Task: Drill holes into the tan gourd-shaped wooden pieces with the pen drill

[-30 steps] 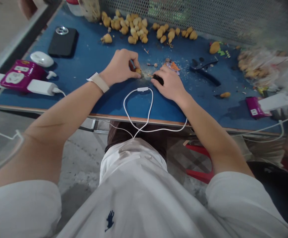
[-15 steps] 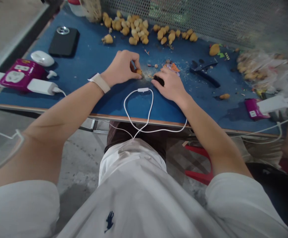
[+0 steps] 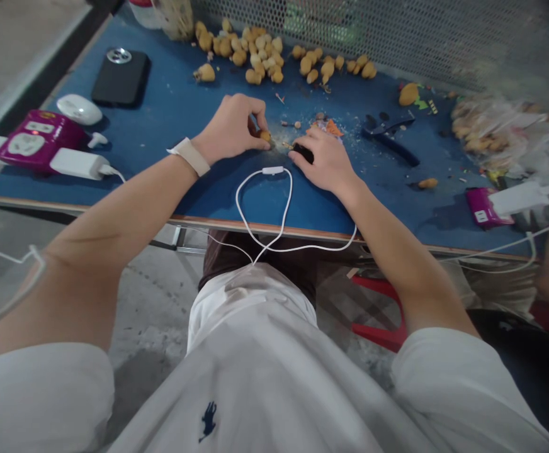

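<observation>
Head view: left hand [image 3: 230, 129] pinching a tan lump [image 3: 266, 136], right hand [image 3: 325, 165] clenching a black handle [image 3: 303, 153], pliers [image 3: 390, 139] off to the right.

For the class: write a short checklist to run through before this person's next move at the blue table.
Left hand holds small tan piece: ok.
Right hand holds black-handled tool: ok.
Tool's tip touching the piece: cannot tell.
White cable clear of the right hand: cannot tell.
Black pliers apart from both hands: ok.
Heap of tan pieces apart from both hands: ok.
</observation>
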Demonstrator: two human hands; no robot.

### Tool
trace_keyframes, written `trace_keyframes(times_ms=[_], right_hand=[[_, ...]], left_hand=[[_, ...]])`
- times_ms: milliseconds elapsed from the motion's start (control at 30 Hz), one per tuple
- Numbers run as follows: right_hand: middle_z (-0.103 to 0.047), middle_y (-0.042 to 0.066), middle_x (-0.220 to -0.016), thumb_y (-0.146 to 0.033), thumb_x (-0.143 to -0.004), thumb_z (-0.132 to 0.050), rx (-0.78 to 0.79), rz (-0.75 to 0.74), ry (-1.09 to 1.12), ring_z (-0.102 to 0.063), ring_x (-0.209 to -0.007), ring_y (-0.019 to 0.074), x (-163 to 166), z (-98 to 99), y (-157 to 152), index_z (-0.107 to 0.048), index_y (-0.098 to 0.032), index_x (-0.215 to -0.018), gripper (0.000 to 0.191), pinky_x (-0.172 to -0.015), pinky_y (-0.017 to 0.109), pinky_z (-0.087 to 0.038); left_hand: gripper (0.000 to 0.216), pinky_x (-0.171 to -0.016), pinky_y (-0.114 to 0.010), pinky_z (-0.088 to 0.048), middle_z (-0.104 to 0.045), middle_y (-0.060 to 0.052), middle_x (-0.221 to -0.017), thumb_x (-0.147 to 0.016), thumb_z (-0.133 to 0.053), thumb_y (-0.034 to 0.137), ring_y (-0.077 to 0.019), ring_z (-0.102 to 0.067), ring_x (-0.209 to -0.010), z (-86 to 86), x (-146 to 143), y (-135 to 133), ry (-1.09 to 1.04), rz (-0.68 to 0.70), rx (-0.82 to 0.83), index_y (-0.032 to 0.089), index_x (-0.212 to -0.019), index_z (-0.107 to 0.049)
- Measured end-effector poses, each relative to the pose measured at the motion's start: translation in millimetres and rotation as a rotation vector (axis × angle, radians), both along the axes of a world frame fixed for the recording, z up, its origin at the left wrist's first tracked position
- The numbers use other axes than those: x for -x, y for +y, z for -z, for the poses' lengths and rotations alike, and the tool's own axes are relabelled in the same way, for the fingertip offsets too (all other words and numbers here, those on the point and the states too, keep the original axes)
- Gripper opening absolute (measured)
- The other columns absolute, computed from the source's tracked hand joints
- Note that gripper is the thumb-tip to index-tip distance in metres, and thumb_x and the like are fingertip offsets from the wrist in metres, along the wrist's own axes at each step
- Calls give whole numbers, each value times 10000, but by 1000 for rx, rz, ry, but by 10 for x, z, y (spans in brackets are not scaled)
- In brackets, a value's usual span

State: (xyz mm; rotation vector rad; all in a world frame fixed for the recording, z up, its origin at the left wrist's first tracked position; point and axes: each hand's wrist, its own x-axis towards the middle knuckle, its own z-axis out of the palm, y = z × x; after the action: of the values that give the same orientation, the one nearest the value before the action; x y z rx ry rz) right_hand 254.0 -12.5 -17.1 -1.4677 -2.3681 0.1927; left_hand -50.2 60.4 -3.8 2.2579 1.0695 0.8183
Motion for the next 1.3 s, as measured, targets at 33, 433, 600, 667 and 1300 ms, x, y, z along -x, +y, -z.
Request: trace_keyframes(times_ms=[33, 433, 600, 667, 1300], right_hand=[[-839, 197, -1533, -879, -1252, -508, -1, -3, 0, -758, -1518, 539, -2, 1, 1, -860, -380, -1557, 683, -1335, 777, -646], [-843, 212, -1539, -847, -1268, -507, 9, 10, -6, -745, -1566, 547, 11, -15, -19, -881, -326, -1496, 680, -1368, 774, -621], [-839, 223, -1562, -815, -1280, -503, 11, 12, -23, -731, -1603, 546, 12, -14, -19, -890, -319, -1496, 666, -1372, 764, -618], [-845, 220, -1553, -812, -1280, -515, 2, 10, -21, -723, -1619, 549, 10, -14, -22, -889, -324, -1513, 657, -1364, 773, -625], [-840, 225, -1599, -812, -1293, -497, -5, 19, -39, -713, -1662, 547, 10, -13, -35, -892, -313, -1523, 677, -1370, 749, -631]], left_hand=[[482, -1133, -593, -692, -905, -36, -1059, -771, -1031, 733, -353, -825, -1020, -4, -6, -6, -3, -3, -14, 374, -816, -712], [379, -1229, -616, -699, -943, -26, -1149, -801, -1025, 710, -350, -848, -1087, -35, 0, -25, 33, 6, 8, 409, -893, -814], [392, -1211, -628, -693, -948, -15, -1126, -800, -1014, 740, -353, -851, -1068, -30, 7, -21, 21, 30, 15, 416, -901, -818], [385, -1205, -619, -689, -945, -21, -1095, -802, -1024, 728, -360, -851, -1081, -9, 13, 5, 12, 37, 9, 412, -918, -837], [426, -1075, -581, -720, -931, -9, -1062, -799, -1037, 707, -313, -813, -936, -10, -2, -3, 5, 34, -52, 398, -798, -743]])
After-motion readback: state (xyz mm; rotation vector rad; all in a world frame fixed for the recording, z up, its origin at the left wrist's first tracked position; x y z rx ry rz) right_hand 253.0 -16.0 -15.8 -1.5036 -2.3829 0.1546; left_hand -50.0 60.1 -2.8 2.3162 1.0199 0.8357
